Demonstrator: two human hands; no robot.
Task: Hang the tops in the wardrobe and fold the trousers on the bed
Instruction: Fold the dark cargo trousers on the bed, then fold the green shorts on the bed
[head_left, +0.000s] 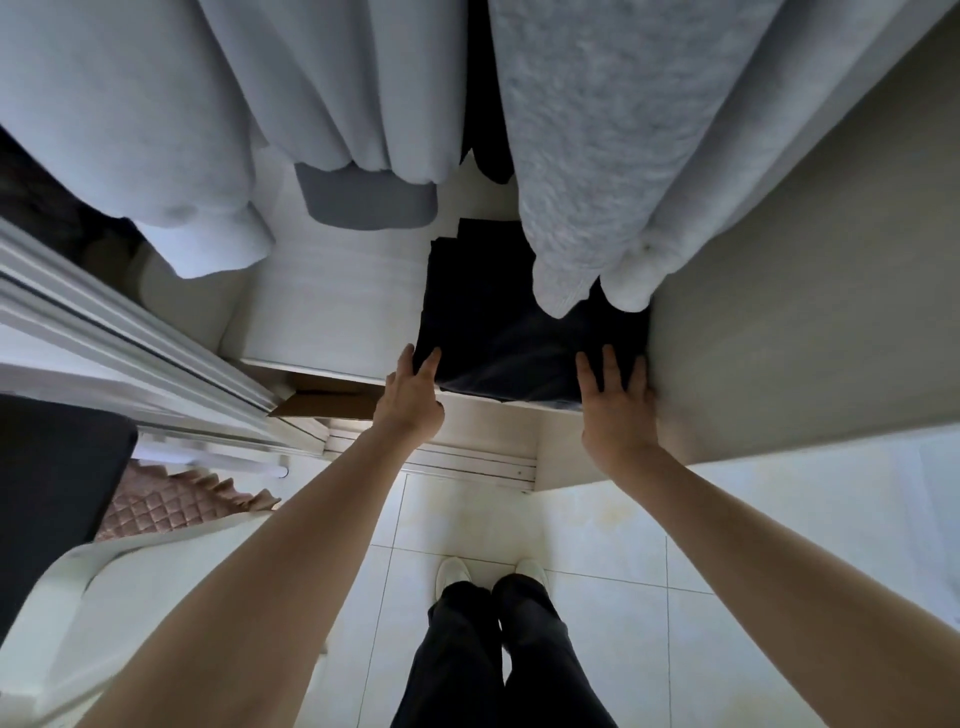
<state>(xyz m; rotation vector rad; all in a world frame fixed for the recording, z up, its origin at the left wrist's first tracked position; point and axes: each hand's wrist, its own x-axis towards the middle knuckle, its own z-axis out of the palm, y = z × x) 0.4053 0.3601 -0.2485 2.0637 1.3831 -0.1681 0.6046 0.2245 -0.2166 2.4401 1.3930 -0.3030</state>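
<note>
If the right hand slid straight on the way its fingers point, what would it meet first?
The right hand already rests on the folded dark trousers; further on, probably the hanging grey fleece top's hem, though depth is unclear.

Bare forearms, black trousers (498, 665), pale shoes (453, 574).

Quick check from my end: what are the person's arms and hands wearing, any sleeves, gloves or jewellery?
Nothing shows on either: the left hand and right hand are bare, without gloves, rings or a watch, and both forearms are uncovered, no sleeves in view.

A home bedroom: hanging tops (337, 93) in a sliding-door wardrobe (332, 312), tiled floor (597, 545).
</note>
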